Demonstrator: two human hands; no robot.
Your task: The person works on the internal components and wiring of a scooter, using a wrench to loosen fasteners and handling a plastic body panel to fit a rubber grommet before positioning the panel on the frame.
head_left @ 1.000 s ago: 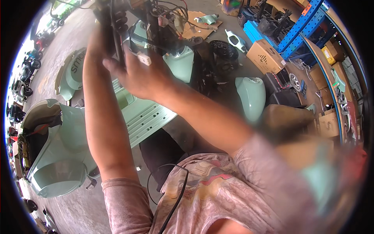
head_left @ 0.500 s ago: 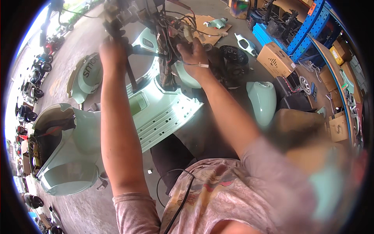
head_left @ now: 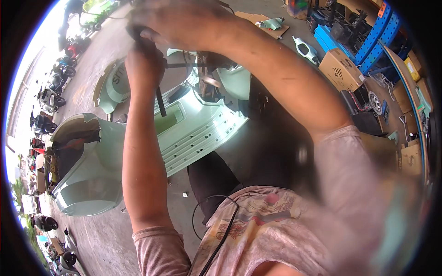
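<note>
My left hand [head_left: 145, 66] is closed around something dark at the top of a partly stripped scooter; my fingers hide most of it. Across to the same spot reaches my right hand [head_left: 177, 23], blurred, its fingers bent over the dark thing just above my left hand. What they grip does not show clearly. A black strip [head_left: 160, 101] hangs down beside my left wrist. Below lies the pale green scooter footboard [head_left: 198, 133], with a row of holes. Behind my right forearm are cables and a column [head_left: 209, 85], partly hidden.
A large pale green body shell [head_left: 87, 184] stands at the left, with another green panel [head_left: 113, 92] beyond. At the right are a cardboard box [head_left: 340, 71], a blue rack [head_left: 380, 39] and a small green frame part [head_left: 306, 50]. Parked scooters [head_left: 55, 83] line the far left.
My right hand has left the cables near the column and swung up and left to my left hand. My left hand stays closed at about the same place. The view has shifted slightly.
</note>
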